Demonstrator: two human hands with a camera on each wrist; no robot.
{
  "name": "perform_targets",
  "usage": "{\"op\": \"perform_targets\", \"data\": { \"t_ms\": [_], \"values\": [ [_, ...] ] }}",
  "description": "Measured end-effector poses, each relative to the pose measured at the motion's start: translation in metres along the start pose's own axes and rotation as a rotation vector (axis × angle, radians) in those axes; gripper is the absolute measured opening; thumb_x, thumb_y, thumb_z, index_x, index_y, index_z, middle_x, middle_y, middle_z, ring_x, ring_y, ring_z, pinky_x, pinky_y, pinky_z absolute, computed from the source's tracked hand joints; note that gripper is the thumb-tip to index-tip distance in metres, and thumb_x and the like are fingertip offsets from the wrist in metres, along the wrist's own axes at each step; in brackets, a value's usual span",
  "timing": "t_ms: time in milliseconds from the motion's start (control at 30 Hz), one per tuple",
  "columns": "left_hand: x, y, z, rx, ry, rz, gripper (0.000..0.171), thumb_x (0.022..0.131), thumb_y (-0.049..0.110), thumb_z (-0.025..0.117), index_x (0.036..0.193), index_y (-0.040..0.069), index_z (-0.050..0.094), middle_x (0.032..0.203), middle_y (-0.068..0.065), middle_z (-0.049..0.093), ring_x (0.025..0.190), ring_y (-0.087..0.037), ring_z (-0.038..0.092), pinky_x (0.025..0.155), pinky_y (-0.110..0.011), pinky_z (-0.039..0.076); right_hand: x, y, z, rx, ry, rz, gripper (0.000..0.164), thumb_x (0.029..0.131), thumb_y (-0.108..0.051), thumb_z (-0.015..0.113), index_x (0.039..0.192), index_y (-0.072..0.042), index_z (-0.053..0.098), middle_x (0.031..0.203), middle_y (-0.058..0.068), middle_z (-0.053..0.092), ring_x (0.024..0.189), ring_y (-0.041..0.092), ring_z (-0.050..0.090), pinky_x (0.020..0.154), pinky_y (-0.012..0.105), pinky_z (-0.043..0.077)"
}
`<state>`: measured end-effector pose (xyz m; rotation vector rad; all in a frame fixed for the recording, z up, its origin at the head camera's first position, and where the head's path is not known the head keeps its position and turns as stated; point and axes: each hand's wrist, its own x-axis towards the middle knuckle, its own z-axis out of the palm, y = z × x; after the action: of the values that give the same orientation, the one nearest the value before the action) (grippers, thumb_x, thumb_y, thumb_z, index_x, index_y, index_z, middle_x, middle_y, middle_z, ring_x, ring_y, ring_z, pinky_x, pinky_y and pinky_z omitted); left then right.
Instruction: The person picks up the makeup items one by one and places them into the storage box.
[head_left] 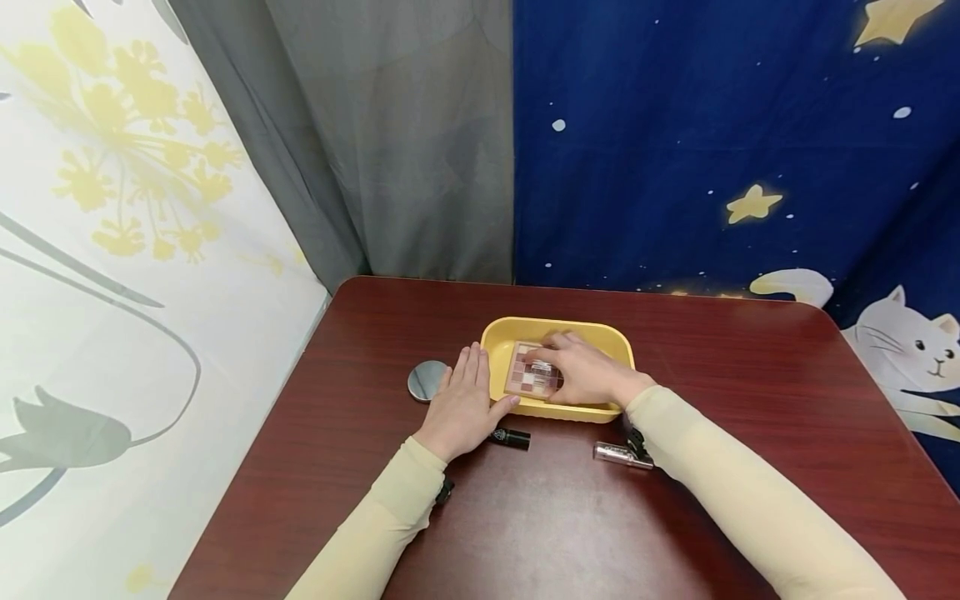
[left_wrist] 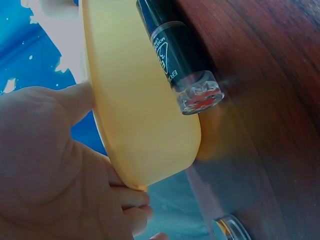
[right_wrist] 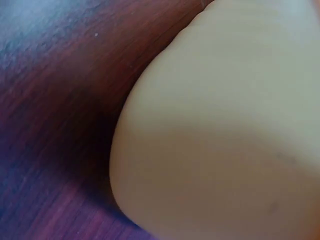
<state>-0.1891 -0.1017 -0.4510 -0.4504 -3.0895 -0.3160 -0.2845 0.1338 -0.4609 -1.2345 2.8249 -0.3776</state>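
A yellow plastic basket (head_left: 607,340) stands near the far side of the table. My left hand (head_left: 461,407) lies along its left end with the fingers straight, the thumb reaching over the near corner; in the left wrist view its fingers touch the basket wall (left_wrist: 135,100). Inside the basket is a checkered eyeshadow palette (head_left: 521,377) in pinks and browns. My right hand (head_left: 588,368) reaches in over the rim and grips the palette's right part between thumb and fingers. Only the basket's outer wall (right_wrist: 210,115) fills the right wrist view, so that hand is hidden there.
A black lipstick tube (head_left: 512,438) with a clear end lies in front of the basket. Beside my right wrist is a clear, pinkish cosmetic tube (head_left: 622,454). A round, mirror-like disc (head_left: 426,379) lies left of my left hand. Curtains (head_left: 420,150) hang behind the table.
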Motion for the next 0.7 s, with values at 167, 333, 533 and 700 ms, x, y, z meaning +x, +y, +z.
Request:
{"op": "perform_targets", "data": {
  "t_ms": [167,333,533,700],
  "values": [
    [0.0001,-0.0001,0.0002,0.005,-0.005,-0.005,0.092,0.102,0.063,0.039,0.157,-0.007,0.017,0.165,-0.022,0.013,0.152,-0.033,0.013,0.117,-0.054,0.023,0.0028,-0.0011,0.0027,0.001,-0.012,-0.001,0.071,0.074,-0.039,0.086,0.138,-0.022,0.062,0.14,0.014,0.053,0.126,0.031,0.048,0.109,0.048,0.035],
    [0.0003,0.0,0.0009,0.0,-0.013,-0.007,0.092,0.102,0.064,0.039,0.157,-0.006,0.016,0.165,-0.022,0.012,0.153,-0.033,0.012,0.117,-0.054,0.023,0.0045,-0.0029,0.0041,0.008,-0.004,-0.011,0.069,0.076,-0.037,0.086,0.138,-0.022,0.062,0.14,0.014,0.052,0.126,0.032,0.048,0.109,0.049,0.035],
    [0.0,-0.0001,0.0011,-0.007,-0.015,-0.007,0.092,0.102,0.064,0.038,0.158,-0.006,0.016,0.165,-0.022,0.012,0.153,-0.033,0.012,0.117,-0.055,0.023,0.0059,-0.0043,0.0059,0.021,0.012,-0.028,0.068,0.077,-0.036,0.085,0.139,-0.021,0.062,0.141,0.015,0.051,0.126,0.032,0.047,0.108,0.049,0.037],
    [0.0007,-0.0005,0.0012,-0.006,-0.016,-0.01,0.093,0.101,0.065,0.037,0.158,-0.006,0.015,0.165,-0.021,0.013,0.153,-0.032,0.011,0.117,-0.055,0.023,0.0076,-0.0033,0.0072,0.032,0.031,-0.028,0.069,0.076,-0.033,0.085,0.14,-0.021,0.062,0.143,0.013,0.048,0.124,0.031,0.046,0.106,0.049,0.039]
  ]
}}
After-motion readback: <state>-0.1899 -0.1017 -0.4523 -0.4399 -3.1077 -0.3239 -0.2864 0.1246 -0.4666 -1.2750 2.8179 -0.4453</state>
